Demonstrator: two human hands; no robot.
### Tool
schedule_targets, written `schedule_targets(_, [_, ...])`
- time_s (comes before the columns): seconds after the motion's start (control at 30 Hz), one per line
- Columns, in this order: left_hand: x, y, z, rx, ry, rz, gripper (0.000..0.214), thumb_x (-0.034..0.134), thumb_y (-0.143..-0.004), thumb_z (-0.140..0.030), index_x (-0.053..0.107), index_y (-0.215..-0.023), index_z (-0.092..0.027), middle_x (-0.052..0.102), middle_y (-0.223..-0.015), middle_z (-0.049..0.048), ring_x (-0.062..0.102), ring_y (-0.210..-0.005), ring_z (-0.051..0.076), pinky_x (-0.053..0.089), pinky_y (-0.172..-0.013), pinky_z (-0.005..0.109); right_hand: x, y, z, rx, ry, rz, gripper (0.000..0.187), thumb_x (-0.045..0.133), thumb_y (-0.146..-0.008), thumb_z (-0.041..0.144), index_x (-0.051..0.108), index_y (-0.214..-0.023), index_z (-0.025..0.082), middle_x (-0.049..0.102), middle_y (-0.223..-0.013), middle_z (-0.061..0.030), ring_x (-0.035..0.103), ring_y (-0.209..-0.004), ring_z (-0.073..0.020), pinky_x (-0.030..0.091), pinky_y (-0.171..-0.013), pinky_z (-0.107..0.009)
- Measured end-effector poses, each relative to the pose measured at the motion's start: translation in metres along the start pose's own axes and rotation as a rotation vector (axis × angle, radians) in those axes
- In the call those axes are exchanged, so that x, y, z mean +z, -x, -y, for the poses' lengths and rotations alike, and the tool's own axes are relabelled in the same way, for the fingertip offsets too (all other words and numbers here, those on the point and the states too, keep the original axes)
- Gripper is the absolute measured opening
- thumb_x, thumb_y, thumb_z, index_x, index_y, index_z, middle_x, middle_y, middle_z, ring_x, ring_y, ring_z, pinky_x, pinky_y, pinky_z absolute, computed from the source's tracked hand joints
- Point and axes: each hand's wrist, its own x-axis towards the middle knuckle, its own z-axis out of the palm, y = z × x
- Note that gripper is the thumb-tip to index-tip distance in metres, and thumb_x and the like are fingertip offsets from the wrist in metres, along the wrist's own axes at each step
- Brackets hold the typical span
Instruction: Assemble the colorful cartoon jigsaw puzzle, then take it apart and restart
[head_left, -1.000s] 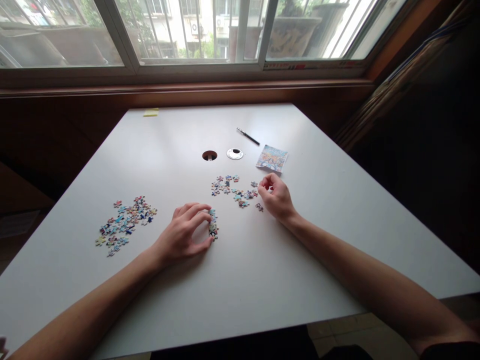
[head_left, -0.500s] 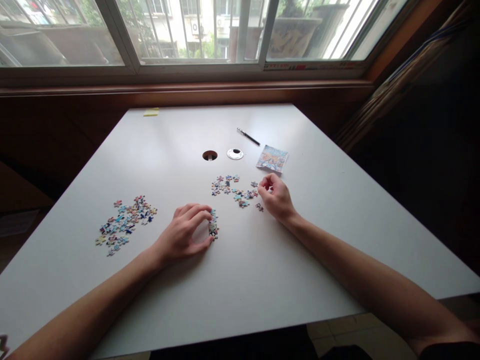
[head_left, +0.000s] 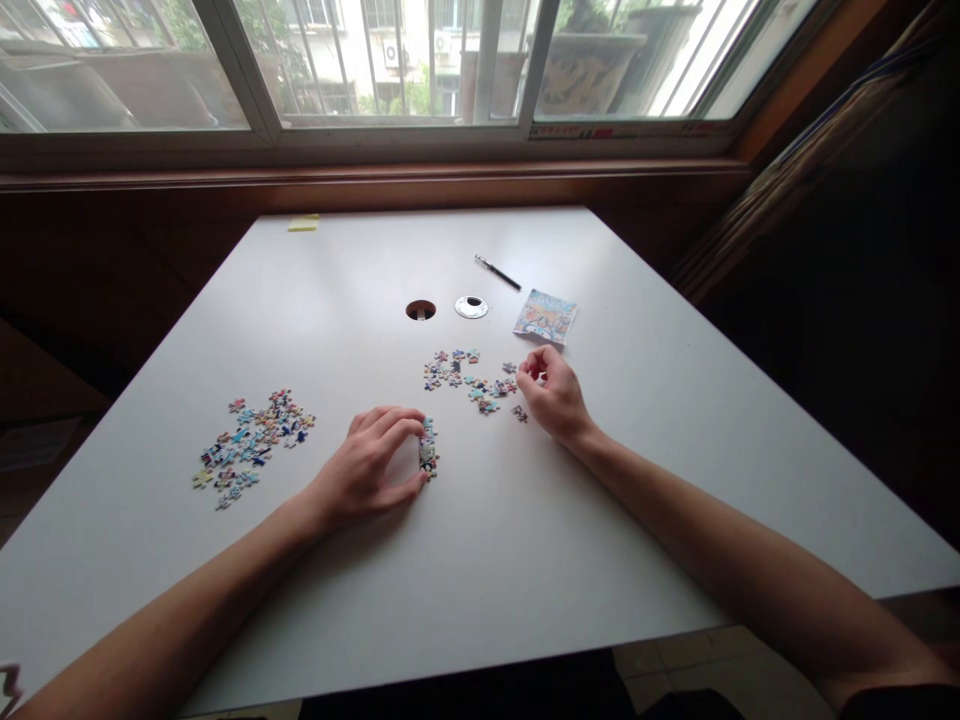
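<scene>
My left hand [head_left: 381, 462] rests on the white table, thumb and fingertips at the two ends of a narrow strip of joined jigsaw pieces [head_left: 428, 450], holding it between them. To the right, my right hand [head_left: 553, 395] is closed, its fingers curled to the thumb. A small pale bit shows at the fingers, too small to make out. Beside that hand lie a single jigsaw piece [head_left: 519, 413] and a loose group of jigsaw pieces [head_left: 487, 392]. Another scattered group [head_left: 444, 370] is just behind. A larger heap of jigsaw pieces [head_left: 255, 437] spreads left of my left hand.
A colourful printed square packet [head_left: 546, 316] lies behind my right hand, with a black pen [head_left: 498, 273] farther back. The table has a round cable hole [head_left: 421, 310], with a silver ring cover [head_left: 471, 307] beside it. A yellow sticky note [head_left: 304, 223] is at the far left edge.
</scene>
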Motion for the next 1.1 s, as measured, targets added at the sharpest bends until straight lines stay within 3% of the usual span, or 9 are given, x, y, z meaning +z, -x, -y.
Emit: schedule_targets(1.1, [0.0012, 0.0006, 0.0019, -0.001, -0.019, 0.017, 0.028, 0.064, -0.087, -0.030, 0.054, -0.113, -0.025, 0.062, -0.133, 0.0077, 0.053, -0.126, 0.027, 0.036, -0.106, 0.044, -0.0006, 0.0006, 0.0026, 0.014, -0.019, 0.000, 0.014, 0.060, -0.074, 0.024, 0.047, -0.077, 0.024, 0.056, -0.077, 0.0006, 0.049, -0.071, -0.0165, 0.041, -0.066, -0.031])
